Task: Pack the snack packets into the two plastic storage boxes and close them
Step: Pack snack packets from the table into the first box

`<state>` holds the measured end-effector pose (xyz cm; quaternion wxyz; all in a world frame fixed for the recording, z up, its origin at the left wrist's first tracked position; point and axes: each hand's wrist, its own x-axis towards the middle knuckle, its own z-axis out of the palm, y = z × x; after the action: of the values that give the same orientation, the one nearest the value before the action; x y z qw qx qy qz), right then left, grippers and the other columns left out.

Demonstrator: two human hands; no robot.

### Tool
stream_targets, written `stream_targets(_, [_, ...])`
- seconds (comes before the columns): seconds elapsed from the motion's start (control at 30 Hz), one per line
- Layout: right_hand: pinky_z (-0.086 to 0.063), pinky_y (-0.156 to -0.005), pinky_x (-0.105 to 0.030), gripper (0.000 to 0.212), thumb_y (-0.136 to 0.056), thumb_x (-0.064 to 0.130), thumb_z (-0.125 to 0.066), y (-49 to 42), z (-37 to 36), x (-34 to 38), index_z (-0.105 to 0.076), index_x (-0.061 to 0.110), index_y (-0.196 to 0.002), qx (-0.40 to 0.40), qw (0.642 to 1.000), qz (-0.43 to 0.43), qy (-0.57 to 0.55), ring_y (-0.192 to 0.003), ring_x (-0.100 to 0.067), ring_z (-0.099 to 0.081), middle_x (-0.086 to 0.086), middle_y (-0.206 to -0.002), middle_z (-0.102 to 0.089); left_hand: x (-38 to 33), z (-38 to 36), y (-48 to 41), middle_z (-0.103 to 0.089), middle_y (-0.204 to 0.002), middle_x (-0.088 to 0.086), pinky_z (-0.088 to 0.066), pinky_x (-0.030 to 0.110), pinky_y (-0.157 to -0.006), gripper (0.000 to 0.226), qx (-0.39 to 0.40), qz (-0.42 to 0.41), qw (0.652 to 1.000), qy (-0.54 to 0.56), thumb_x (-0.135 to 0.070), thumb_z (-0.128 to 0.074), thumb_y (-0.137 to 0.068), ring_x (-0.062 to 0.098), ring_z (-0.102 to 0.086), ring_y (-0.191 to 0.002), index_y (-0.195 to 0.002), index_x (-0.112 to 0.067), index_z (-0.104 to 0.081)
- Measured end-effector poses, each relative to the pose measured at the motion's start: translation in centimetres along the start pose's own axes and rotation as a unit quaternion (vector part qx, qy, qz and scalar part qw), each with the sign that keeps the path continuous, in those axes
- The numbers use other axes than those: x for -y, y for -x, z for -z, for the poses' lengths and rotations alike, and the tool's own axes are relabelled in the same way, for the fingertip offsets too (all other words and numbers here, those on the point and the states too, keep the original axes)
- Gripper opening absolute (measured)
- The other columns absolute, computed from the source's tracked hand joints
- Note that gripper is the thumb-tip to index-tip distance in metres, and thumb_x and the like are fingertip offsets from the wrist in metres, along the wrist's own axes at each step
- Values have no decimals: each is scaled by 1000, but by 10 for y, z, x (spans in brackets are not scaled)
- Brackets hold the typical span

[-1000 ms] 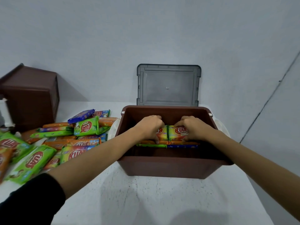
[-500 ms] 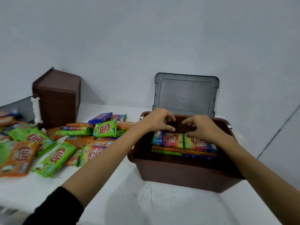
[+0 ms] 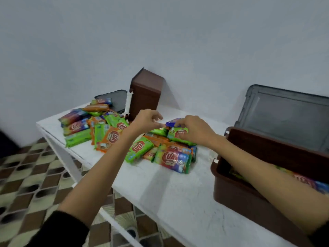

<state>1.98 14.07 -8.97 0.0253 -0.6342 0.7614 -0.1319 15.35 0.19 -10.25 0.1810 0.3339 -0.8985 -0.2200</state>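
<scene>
I have both hands over the heap of bright foil snack packets on the white marble-look tabletop. My left hand hovers, fingers loosely curled, gripping nothing. My right hand pinches a green packet atop the pile, easiest to lift. The open brown plastic storage box, part filled, sits right; the second brown box stands far. The table's left edge is close.

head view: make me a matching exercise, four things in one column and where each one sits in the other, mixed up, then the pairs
Things:
1. open box
2. second box
3. grey lid
4. right hand

Places:
a. leaning on the wall
b. on a green packet in the pile
c. on its side at the table's back
d. near right, packets inside

Pairs: 1-d, 2-c, 3-a, 4-b
</scene>
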Motion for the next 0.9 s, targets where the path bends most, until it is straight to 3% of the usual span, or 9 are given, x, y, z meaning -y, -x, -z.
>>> stream_targets(0.13, [-46, -85, -36, 54, -80, 29, -65, -20, -38, 33, -49, 22, -131, 78, 991, 72, 85, -110, -27, -53, -11, -121, -55, 47, 0, 21, -63, -118, 12, -43, 27, -85, 43, 27, 84, 996, -26, -24, -71, -79, 24, -59, -109, -118, -9, -61])
stream_targets(0.23, [-44, -94, -42, 83, -77, 40, -69, -25, -71, 42, -25, 24, -145, 168, 966, 78, 180, -122, -32, -39, -14, -135, -36, 71, -10, 33, -51, -136, 10, -39, 32, -98, 61, 72, 125, 988, -50, -33, -71, -79, 25, -47, -124, -132, -11, -49])
stream_targets(0.33, [-45, -96, -52, 90, -73, 45, -71, -26, -99, 44, -21, 20, -144, 216, 935, 73, 271, -128, -38, -28, -17, -143, -23, 82, -25, 44, -44, -141, 11, -39, 37, -102, 75, 107, 143, 982, -60, -43, -71, -76, 27, -41, -129, -139, -18, -39])
stream_targets(0.5, [-46, -96, -50, 69, -82, 25, -64, -26, -110, 39, -27, 13, -138, 171, 943, 71, 275, -124, -38, -32, -17, -139, -29, 80, -47, 53, -44, -142, 9, -42, 41, -102, 79, 52, 132, 986, -89, -49, -70, -74, 27, -43, -129, -141, -26, -36])
stream_targets(0.67, [-48, -95, -50, 87, -80, 26, -68, -19, -107, 41, -13, 18, -146, 188, 936, 52, 293, -128, -39, -28, -18, -144, -18, 78, -44, 53, -51, -137, 6, -46, 38, -97, 73, 27, 133, 986, -94, -42, -73, -74, 23, -49, -124, -138, -24, -43])
stream_targets(0.77, [-49, -93, -49, 88, -76, 29, -72, -17, -103, 42, -17, 17, -144, 192, 935, 51, 293, -124, -39, -32, -19, -141, -21, 77, -43, 55, -54, -135, 5, -48, 36, -94, 71, 6, 141, 986, -88, -40, -75, -71, 22, -52, -121, -135, -24, -47])
stream_targets(0.9, [-48, -94, -52, 89, -71, 25, -77, -18, -94, 44, -20, 11, -138, 172, 955, 17, 239, -124, -38, -32, -18, -136, -29, 76, -38, 60, -62, -122, 5, -46, 30, -77, 70, -17, 147, 984, -98, -41, -76, -70, 21, -57, -109, -133, -26, -50])
